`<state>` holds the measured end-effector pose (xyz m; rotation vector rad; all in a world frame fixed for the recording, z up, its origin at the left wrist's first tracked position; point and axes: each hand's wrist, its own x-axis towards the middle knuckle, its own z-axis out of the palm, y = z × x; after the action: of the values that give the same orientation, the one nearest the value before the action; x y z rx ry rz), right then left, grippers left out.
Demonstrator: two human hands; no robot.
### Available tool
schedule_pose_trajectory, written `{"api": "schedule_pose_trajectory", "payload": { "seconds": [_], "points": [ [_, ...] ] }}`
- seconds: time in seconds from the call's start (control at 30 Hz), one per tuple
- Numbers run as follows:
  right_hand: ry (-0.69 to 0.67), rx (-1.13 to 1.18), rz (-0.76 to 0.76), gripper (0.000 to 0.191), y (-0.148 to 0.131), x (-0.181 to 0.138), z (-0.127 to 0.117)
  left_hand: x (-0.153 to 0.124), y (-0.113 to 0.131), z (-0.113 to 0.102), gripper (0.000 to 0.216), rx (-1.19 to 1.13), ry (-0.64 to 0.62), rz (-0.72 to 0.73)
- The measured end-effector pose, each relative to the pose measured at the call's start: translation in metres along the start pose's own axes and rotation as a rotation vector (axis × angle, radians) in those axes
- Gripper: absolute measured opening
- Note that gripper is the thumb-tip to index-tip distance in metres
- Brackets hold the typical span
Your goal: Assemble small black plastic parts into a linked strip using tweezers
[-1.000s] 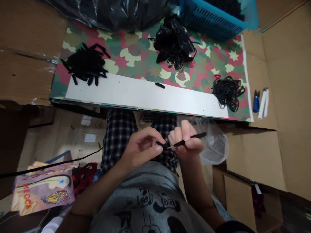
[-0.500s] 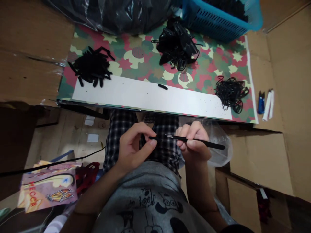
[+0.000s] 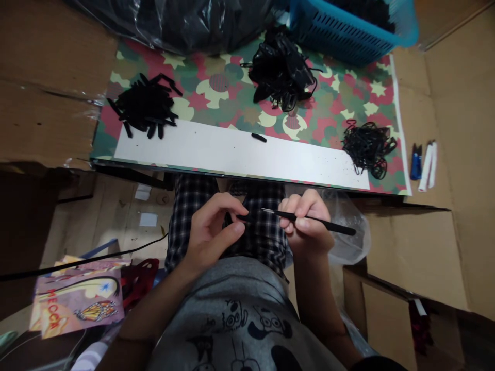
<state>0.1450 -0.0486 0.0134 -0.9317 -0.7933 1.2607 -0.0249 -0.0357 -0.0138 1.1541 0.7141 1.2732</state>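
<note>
The left hand [image 3: 211, 232] pinches a small black piece [image 3: 242, 218] between thumb and fingertips, just beside the fine tip of slim black tweezers [image 3: 328, 224] pinched in the right hand [image 3: 307, 224]. A clear plastic bag [image 3: 348, 234] lies just beyond the right hand. Ahead of the hands, a white strip [image 3: 232, 149] on a camouflage-patterned sheet [image 3: 232, 100] carries another black piece [image 3: 259, 137], between a heap of black strips [image 3: 145, 105] and a tangle of black loops [image 3: 367, 147]. A blue basket [image 3: 344, 36] stands farther on.
</note>
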Motion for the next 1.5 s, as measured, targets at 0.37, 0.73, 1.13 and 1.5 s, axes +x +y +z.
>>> {"api": "schedule_pose_trajectory", "payload": {
  "seconds": [0.37,0.73,1.13,1.5],
  "points": [
    [-0.097,-0.342,-0.274,0.010,0.001,-0.015,-0.006,0.002,0.003,0.003,0.005,0.139,0.062,0.045],
    [-0.109,-0.419,-0.305,0.008,0.002,-0.019,0.000,0.004,0.006,0.006,0.009,0.193,0.088,0.134],
    [-0.250,-0.533,-0.329,0.010,-0.005,-0.017,-0.004,0.005,0.008,0.007,0.007,0.173,0.083,0.093],
    [-0.235,-0.136,-0.025,0.010,-0.002,-0.008,-0.008,0.004,0.008,-0.002,0.013,-0.100,-0.120,-0.225]
  ]
}}
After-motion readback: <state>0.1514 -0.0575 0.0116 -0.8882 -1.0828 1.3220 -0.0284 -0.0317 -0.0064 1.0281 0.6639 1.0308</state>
